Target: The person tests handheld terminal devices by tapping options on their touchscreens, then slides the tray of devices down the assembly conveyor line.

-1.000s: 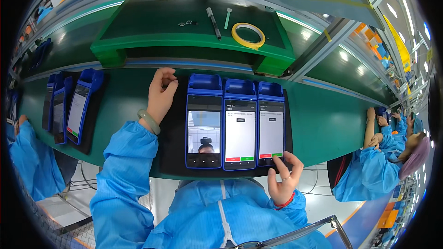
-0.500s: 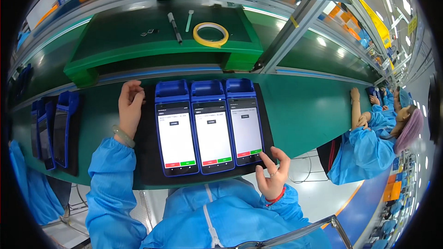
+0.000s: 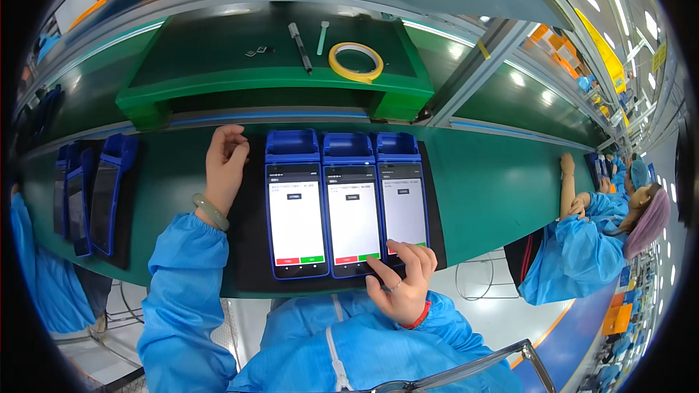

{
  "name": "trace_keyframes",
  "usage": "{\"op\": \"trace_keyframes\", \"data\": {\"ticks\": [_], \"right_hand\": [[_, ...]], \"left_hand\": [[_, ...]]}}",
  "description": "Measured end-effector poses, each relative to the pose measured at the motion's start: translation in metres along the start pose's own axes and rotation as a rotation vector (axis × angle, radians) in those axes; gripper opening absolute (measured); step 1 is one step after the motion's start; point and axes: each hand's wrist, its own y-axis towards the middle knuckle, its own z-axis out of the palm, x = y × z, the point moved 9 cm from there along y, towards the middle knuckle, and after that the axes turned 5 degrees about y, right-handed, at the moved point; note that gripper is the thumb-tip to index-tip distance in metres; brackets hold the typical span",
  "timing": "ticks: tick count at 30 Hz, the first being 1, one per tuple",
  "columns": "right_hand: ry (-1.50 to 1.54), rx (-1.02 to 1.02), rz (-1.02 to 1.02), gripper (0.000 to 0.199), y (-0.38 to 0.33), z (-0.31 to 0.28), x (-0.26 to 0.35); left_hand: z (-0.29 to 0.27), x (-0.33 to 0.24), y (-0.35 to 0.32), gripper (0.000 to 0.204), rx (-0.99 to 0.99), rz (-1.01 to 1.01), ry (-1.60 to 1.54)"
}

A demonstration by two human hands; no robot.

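Note:
Three blue handheld payment terminals lie side by side on a black mat (image 3: 251, 269), screens lit white with a red and a green button low down. My right hand (image 3: 403, 284) is open, its fingers apart and holding nothing. Its index fingertip is at the green button of the middle terminal (image 3: 353, 218), while other fingers hang over the lower part of the right terminal (image 3: 405, 211). Left of the left terminal (image 3: 294, 211), my left hand (image 3: 226, 164) rests with its fingers curled in, and nothing shows in it.
Several more blue terminals (image 3: 109, 196) lie at the left on a dark mat. A green raised shelf (image 3: 277, 91) at the back bears a marker pen (image 3: 299, 47), a pale green stick tool (image 3: 322, 38), small cards and a yellow tape roll (image 3: 357, 76). Co-workers in blue sit on both sides.
My right hand has moved left from the right terminal's lower corner to the middle terminal's green button. The right screen has dimmed to grey. My left hand stays beside the left terminal.

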Motion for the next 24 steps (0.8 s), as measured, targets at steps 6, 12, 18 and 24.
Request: {"op": "trace_keyframes", "data": {"ticks": [6, 12, 18, 24], "right_hand": [[0.099, 0.133, -0.096, 0.036, 0.024, 0.034, 0.045], [0.159, 0.042, -0.06, 0.033, 0.024, 0.019, 0.031], [0.106, -0.129, 0.18, 0.035, -0.005, -0.017, -0.031], [0.17, -0.19, 0.382, 0.043, -0.043, -0.025, -0.074]], "left_hand": [[0.003, 0.004, 0.002, 0.024, 0.007, 0.02, -0.06], [0.002, 0.008, 0.002, 0.024, 0.016, 0.016, -0.071], [0.001, -0.001, 0.002, 0.021, 0.011, -0.001, -0.034], [-0.001, 0.006, 0.003, 0.022, 0.026, -0.017, -0.001]]}}
